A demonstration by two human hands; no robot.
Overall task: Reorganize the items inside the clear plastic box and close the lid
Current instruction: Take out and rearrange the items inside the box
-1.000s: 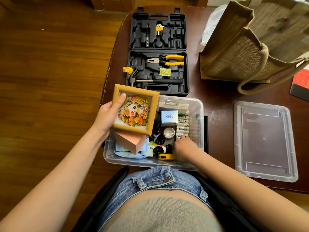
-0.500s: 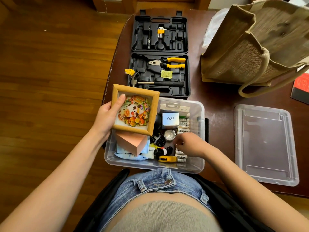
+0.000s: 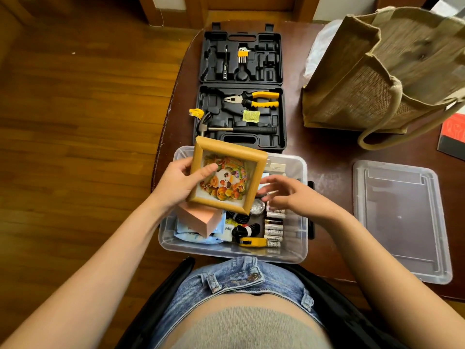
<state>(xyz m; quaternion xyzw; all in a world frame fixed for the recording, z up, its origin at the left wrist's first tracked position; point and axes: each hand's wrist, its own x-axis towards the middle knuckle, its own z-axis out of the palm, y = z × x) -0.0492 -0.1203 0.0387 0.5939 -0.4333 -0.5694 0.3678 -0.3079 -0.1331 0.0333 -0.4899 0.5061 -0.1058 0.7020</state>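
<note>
A small wooden picture frame [image 3: 227, 176], likely light, rigid and breakable at its glazed front, hangs tilted above the clear plastic box [image 3: 298, 250], best held by its rails. The left hand [image 3: 182, 183] grips its left edge, thumb on the picture; the right hand [image 3: 289, 195] reaches in, fingers loosely spread. The lid [image 3: 400, 220] lies well apart on the bench [image 3: 329, 157].

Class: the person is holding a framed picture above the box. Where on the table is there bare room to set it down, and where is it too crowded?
Bare tabletop lies between the clear box and the lid, below the jute bag. The box is crowded: batteries, cables, a pink block. The tool case fills the far side. The left hand grips the framed picture.
</note>
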